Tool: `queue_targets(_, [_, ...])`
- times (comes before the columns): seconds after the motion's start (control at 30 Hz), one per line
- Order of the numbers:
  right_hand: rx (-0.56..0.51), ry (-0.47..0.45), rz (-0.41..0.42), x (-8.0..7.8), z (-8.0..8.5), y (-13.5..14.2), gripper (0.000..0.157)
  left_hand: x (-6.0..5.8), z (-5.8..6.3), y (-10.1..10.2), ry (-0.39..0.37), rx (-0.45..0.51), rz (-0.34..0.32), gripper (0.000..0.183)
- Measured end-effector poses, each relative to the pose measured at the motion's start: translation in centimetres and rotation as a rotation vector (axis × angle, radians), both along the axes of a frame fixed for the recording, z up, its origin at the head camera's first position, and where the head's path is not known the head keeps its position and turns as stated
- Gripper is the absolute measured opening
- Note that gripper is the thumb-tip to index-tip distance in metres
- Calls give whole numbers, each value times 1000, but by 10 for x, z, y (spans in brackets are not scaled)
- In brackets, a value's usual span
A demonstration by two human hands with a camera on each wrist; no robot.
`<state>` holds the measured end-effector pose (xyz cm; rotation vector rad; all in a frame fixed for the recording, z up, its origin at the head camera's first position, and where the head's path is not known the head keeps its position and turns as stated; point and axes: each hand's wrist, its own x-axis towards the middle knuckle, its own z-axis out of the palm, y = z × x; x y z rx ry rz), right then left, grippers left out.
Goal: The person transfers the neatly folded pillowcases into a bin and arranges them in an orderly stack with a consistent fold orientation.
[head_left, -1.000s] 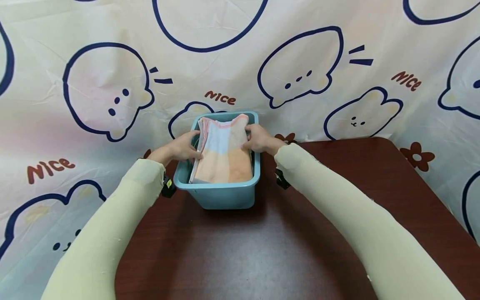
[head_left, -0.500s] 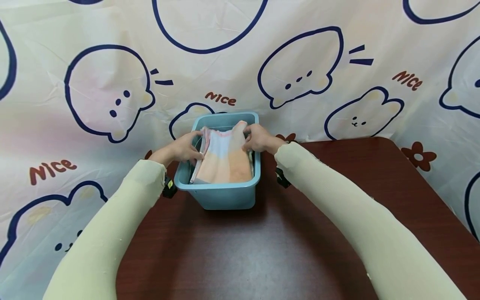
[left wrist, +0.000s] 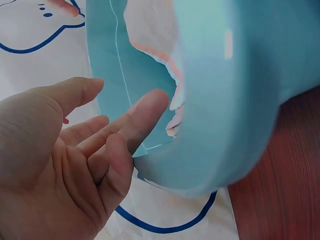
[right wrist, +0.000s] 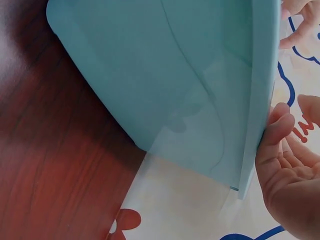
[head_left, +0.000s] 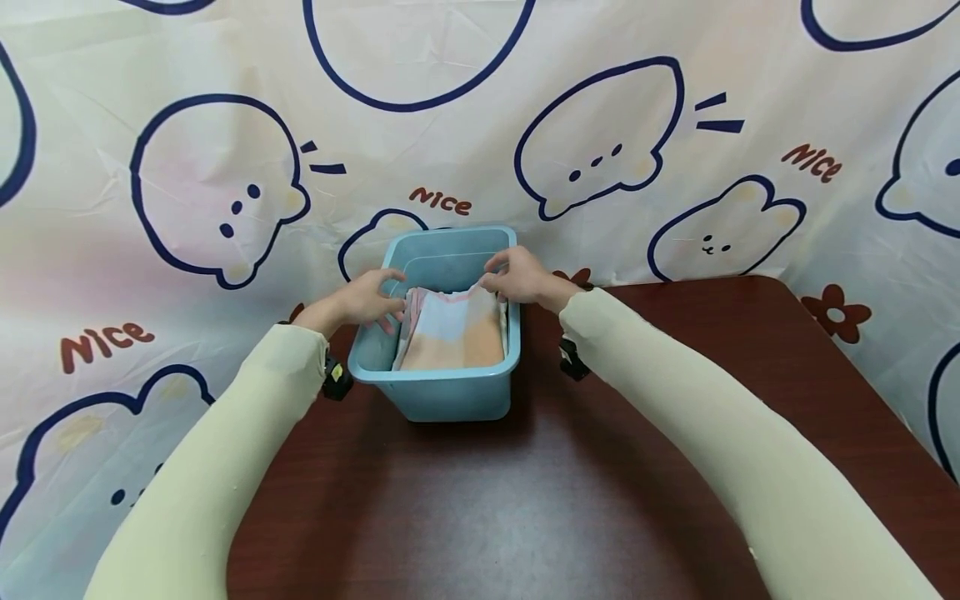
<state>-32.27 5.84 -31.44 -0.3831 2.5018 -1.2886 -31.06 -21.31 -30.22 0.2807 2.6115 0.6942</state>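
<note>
A light blue plastic bin point(head_left: 450, 398) stands on the table, with a folded cloth point(head_left: 453, 333) inside it. The cloth has blocks of pale blue, beige and peach, and a pink edge. At the bin's left rim is my left hand point(head_left: 363, 298), its fingers spread and loosely bent, with nothing between them in the left wrist view. My right hand point(head_left: 521, 277) is over the right rim, fingertips close to the cloth's far right corner. In the right wrist view its thumb and fingers stand apart, and the bin wall point(right wrist: 150, 70) hides what lies inside.
The dark reddish-brown wooden table point(head_left: 450, 517) extends in front of the bin and to its right. Close behind hangs a white backdrop point(head_left: 600, 233) with blue cartoon outlines and red lettering. The bin's rim point(left wrist: 215, 125) rises beside my left fingers.
The cloth's far edge has sunk lower and nearer in the bin, so more of the back wall shows. Both hands have loosened from the cloth's sides.
</note>
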Motion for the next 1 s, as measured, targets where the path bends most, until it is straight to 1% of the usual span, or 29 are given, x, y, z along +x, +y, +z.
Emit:
queue_targets(0.2, [-115,4,-6,3,-3,5,33,6,4,-1,26,30,0,53])
queue_targets(0.33, [-168,5,-16,5,-3,8,30,9,4,-1,50,46,9,52])
queue_targets(0.5, [-167,7,-31,7,-2,12,29,12,2,-2,73,85,-2,51])
queue_targets(0.63, [-169,7,-33,9,-2,14,31,16,3,-3,86,123,-8,49])
queue_targets(0.83, [-195,16,-24,15,-2,18,33,24,5,0,89,191,-39,46])
queue_targets(0.9, [-218,18,-23,17,-2,19,32,26,5,1,98,201,-45,46])
queue_targets(1.0, [-237,27,-16,18,-4,22,33,30,4,4,121,194,-33,44])
